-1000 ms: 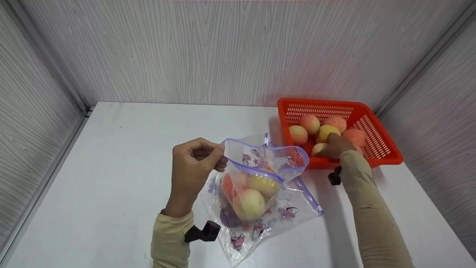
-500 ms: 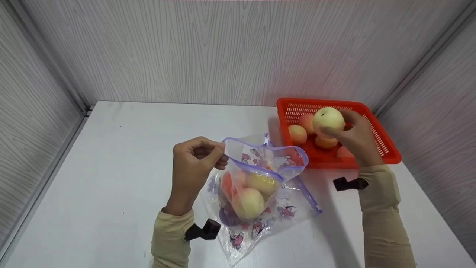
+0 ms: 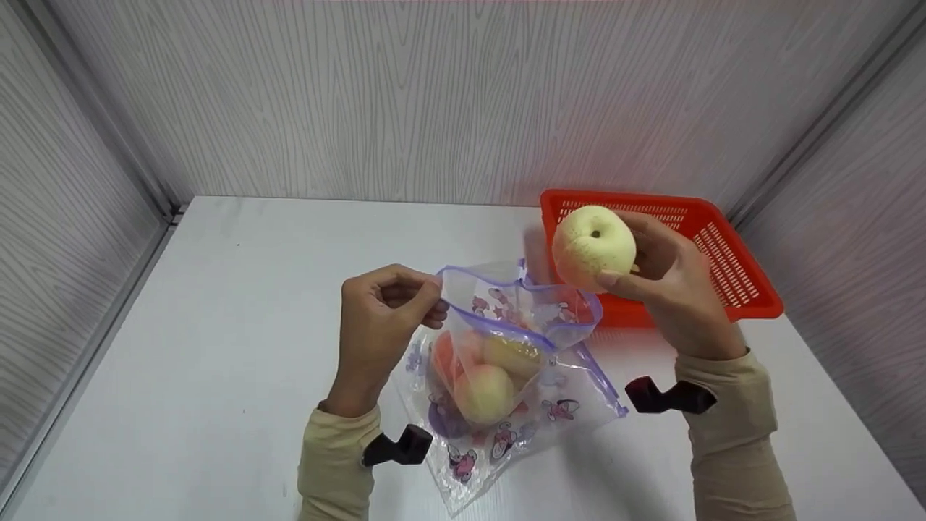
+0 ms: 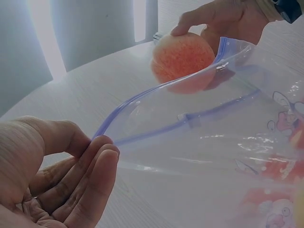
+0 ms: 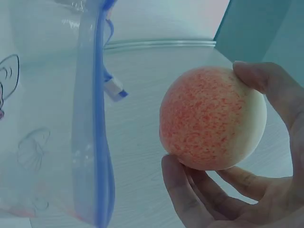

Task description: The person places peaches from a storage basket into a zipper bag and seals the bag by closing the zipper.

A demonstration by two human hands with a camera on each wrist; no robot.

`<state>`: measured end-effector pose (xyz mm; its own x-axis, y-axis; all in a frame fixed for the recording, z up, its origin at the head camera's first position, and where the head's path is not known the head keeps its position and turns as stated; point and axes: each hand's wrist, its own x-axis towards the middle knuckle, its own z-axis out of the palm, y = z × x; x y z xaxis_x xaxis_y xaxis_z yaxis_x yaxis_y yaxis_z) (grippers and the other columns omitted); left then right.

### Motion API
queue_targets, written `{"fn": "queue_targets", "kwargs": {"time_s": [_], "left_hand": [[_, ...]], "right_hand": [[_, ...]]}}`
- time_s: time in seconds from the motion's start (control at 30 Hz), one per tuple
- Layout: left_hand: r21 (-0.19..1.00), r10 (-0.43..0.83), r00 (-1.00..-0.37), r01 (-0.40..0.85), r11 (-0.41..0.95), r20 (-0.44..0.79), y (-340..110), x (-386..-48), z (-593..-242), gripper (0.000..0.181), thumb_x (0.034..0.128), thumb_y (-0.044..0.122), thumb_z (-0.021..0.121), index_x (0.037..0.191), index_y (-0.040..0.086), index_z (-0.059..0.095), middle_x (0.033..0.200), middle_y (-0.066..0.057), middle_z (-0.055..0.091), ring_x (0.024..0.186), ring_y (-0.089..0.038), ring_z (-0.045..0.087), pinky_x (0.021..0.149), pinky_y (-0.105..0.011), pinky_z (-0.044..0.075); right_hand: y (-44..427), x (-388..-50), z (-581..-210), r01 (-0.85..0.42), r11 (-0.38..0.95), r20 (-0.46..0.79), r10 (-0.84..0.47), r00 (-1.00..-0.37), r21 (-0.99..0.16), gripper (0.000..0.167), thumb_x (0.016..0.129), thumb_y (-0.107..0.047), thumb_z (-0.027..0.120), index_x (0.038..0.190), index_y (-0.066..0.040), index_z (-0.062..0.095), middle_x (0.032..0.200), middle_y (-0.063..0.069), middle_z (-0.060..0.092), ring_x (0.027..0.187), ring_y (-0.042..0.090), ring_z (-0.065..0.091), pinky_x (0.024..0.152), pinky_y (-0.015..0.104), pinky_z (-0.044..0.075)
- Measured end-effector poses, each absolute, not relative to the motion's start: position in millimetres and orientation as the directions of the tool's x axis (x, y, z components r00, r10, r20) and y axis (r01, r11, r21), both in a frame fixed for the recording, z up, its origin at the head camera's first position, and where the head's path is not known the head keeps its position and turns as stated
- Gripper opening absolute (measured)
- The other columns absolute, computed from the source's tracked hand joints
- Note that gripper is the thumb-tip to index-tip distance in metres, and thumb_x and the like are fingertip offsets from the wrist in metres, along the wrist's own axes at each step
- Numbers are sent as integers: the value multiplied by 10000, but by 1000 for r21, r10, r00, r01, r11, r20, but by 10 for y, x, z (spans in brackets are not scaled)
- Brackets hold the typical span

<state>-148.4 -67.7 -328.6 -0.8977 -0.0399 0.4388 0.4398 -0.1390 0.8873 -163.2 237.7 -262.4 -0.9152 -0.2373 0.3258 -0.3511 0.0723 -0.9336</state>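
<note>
With thumb and fingers my left hand [image 3: 383,315] pinches the purple-edged rim of a clear printed zip bag [image 3: 521,278], whose mouth stands open. Several peaches [image 3: 485,394] lie inside the bag. My right hand [image 3: 676,278] grips a pale yellow and pink peach [image 3: 595,246] in the air over the near left part of the red basket. The right wrist view shows this peach [image 5: 209,118] between thumb and fingers, apart from the bag's blue-looking edge [image 5: 99,142]. In the left wrist view the peach [image 4: 183,61] is beyond the bag's rim.
The red basket [image 3: 752,289] stands at the back right of the white table [image 3: 217,325], its contents mostly hidden by my hand and the peach. Another flat printed bag [image 3: 586,416] lies under the filled one. Wood-grained panels [image 3: 362,101] enclose the back and sides.
My right hand has taken a peach out of the basket, lifted it and brought it left and nearer to the bag. The left hand keeps its pinch on the rim with hardly any movement.
</note>
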Motion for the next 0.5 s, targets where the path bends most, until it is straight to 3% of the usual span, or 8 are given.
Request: {"fn": "queue_targets", "kwargs": {"time_s": [0.23,0.5], "left_hand": [[886,-34,-896,443,-138,443,-665,-1489,-3281,75,916,-17,687,875,-56,736,741,-153,710,641,-269,718,600,-384,630],[888,-34,-899,437,-141,437,-673,-1488,-3283,71,916,-17,691,876,-57,733,747,-157,711,649,-268,720,603,-382,631]], "right_hand": [[2289,-1599,-2670,-353,111,292,-365,-884,-929,658,789,80,720,1407,-48,531,1360,196,566,1213,379,584,1003,410,543],[2205,-1637,-2699,-414,120,317,-464,-827,-903,628,749,45,784,1343,-26,597,1261,210,619,1095,406,624,949,455,572]]}}
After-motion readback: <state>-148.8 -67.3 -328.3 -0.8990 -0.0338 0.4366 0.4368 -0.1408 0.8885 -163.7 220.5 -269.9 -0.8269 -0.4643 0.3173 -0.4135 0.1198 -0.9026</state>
